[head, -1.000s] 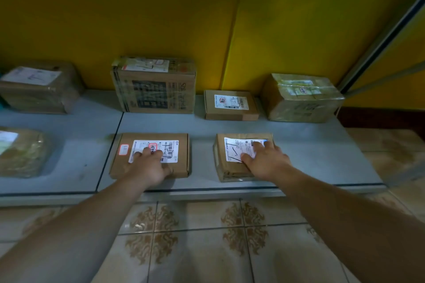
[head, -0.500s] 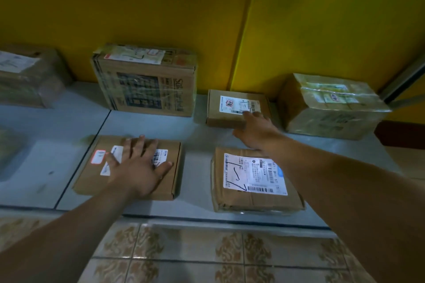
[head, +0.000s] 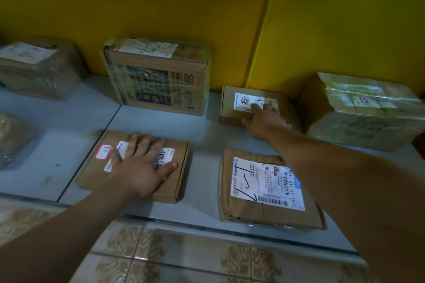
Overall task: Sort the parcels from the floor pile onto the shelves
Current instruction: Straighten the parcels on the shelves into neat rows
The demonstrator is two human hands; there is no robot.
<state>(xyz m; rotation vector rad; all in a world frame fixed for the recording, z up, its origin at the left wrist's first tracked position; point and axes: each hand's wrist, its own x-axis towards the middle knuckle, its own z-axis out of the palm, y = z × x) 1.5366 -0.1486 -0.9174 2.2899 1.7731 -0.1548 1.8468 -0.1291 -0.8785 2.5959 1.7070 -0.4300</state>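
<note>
Cardboard under both palms. Your left hand (head: 140, 167) lies flat, fingers spread wide, on the flat box (head: 180, 181) at the front of the shelf (head: 202, 142). It grips nothing and only presses down.

Your right hand (head: 264, 122) reaches further back. Its fingers are nearly straight on the label of the small box (head: 232, 108) and the thumb is at the front wall; no closed grip shows.

The small box sits at the rear, just off the yellow wall (head: 161, 7), between the tall carton (head: 158, 78) and the taped parcel (head: 361, 112). It is apart from both. Its long axis runs left to right along the wall, label up, short side toward you. It lies dead ahead of your right arm, so the right hand is the nearer one; the left is well off.

The flat box also runs left to right, skewed a little, label up with the barcode end to the right.

The front-right parcel (head: 264, 190) lies below your right forearm, untouched, label up. Any pull-back of the small box would likely pass over it, so lift clear.

The tiled floor (head: 184, 259) is below the shelf edge. No floor pile is in view.
</note>
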